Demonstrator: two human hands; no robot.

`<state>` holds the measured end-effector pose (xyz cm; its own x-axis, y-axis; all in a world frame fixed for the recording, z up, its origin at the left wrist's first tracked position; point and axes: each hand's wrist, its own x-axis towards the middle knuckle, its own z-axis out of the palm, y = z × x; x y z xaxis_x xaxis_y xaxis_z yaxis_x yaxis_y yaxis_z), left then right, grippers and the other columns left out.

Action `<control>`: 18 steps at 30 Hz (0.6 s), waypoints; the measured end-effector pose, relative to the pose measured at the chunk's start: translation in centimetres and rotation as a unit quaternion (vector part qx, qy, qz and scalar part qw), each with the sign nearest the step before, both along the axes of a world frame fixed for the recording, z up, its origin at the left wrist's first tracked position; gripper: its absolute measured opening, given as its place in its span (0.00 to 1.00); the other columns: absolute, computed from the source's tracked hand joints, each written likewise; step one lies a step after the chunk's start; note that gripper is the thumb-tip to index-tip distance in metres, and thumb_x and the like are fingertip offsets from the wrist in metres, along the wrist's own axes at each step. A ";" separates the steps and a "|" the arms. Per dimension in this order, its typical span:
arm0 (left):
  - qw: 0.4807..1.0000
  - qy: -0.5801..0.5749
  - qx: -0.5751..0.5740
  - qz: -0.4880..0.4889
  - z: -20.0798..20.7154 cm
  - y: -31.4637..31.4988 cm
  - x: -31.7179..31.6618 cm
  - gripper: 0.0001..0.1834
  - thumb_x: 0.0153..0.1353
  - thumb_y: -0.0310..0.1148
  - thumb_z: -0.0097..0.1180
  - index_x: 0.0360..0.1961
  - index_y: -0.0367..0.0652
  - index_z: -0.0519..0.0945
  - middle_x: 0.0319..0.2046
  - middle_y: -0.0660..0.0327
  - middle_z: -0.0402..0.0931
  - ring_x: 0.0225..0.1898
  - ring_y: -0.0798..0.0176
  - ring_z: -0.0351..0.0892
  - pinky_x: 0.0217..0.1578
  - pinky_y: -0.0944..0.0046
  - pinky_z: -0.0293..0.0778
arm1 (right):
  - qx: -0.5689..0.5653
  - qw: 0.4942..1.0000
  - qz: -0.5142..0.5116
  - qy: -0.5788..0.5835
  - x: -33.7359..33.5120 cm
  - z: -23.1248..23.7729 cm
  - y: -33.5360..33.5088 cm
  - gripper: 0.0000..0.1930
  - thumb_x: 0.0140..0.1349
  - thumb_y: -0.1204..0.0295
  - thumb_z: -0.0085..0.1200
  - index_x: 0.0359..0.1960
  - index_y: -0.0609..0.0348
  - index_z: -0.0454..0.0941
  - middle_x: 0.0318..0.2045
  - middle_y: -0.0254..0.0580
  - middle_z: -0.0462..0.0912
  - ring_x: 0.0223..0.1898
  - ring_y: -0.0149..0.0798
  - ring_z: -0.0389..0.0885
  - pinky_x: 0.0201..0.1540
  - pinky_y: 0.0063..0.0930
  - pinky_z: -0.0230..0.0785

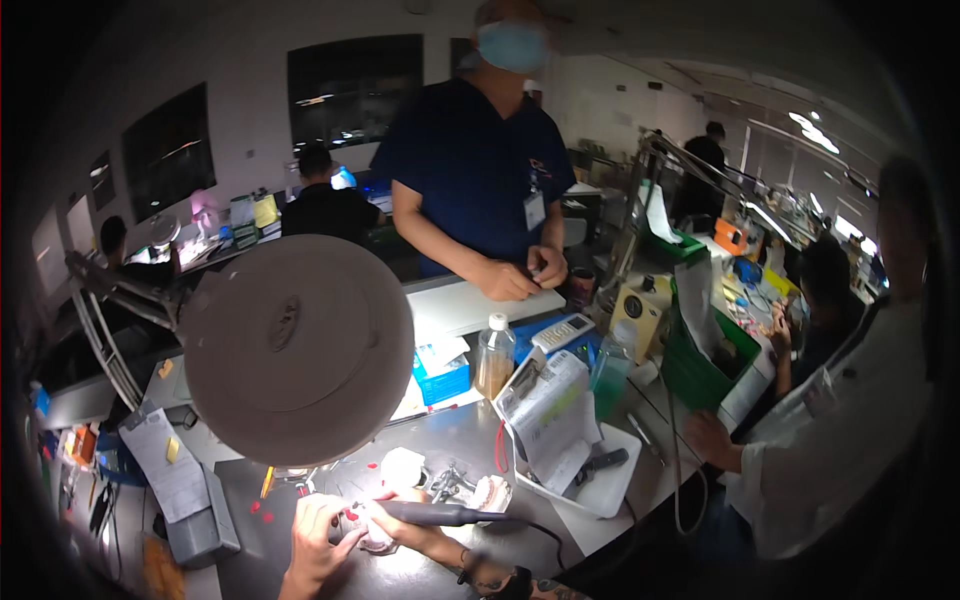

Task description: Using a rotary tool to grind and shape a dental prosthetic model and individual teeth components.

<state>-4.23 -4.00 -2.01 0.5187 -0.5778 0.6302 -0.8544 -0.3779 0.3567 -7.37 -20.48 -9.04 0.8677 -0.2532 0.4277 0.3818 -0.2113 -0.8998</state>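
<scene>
Low in the middle, under bright light, my left hand [318, 532] is closed around a pale dental model [378, 543] with reddish spots near its top. My right hand [395, 528] grips a dark rotary handpiece [435, 513] like a pen. The handpiece's tip reaches the model between my fingers, though the exact contact is too small to make out. Its black cord [545, 530] trails off to the right. Just beyond my hands are a metal articulator [452, 486], a plaster dental cast [490, 493] and a white rounded piece [403, 467].
A large round lamp head [300, 350] hangs over the bench's left half. Behind stand a bottle of brownish liquid [496, 358], a blue box [442, 380] and a white tray with papers [610, 470]. A masked person [480, 170] stands opposite; another person [840, 430] is at the right.
</scene>
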 end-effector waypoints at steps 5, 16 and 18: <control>0.998 0.023 0.020 -0.057 -1.2 0.1 2.0 0.20 0.38 0.21 0.62 0.38 0.39 0.80 0.33 0.56 0.79 0.38 0.49 0.77 0.42 0.54 0.72 | -0.090 0.992 0.065 -0.065 -1.7 3.6 0.3 0.14 0.60 0.61 0.58 0.40 0.58 0.76 0.25 0.33 0.72 0.33 0.29 0.74 0.38 0.28 0.67; 0.996 -0.016 -0.011 -0.086 -0.2 -0.3 1.9 0.17 0.41 0.19 0.61 0.37 0.38 0.80 0.32 0.55 0.80 0.35 0.52 0.80 0.37 0.58 0.74 | 0.025 0.997 0.075 -0.010 -0.5 1.7 0.8 0.09 0.59 0.70 0.59 0.27 0.58 0.72 0.20 0.32 0.72 0.22 0.25 0.70 0.25 0.24 0.62; 0.997 -0.015 -0.017 -0.078 -0.9 0.0 1.8 0.17 0.41 0.19 0.61 0.37 0.38 0.81 0.32 0.54 0.80 0.35 0.53 0.80 0.37 0.59 0.75 | 0.138 0.978 0.143 0.055 -1.2 2.5 0.8 0.08 0.58 0.73 0.60 0.28 0.58 0.73 0.22 0.31 0.74 0.23 0.23 0.70 0.25 0.23 0.62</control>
